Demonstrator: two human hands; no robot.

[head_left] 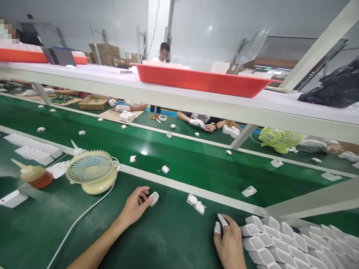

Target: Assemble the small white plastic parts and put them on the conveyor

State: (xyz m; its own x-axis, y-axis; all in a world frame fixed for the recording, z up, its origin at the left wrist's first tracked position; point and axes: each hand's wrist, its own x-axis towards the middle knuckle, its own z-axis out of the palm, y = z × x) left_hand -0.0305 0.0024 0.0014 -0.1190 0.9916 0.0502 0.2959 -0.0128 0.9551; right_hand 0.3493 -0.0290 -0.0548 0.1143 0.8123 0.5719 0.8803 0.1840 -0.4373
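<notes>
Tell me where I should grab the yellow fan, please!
I'd take the fan by its base, from the near side: it juts out below the round slatted head, so you could stay off the slats. Mind the white cord beside it.

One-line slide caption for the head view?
Left hand holds a small white hollow plastic case over a dark-green worktop, right hand beside rows of hollow white plastic cases.
</notes>
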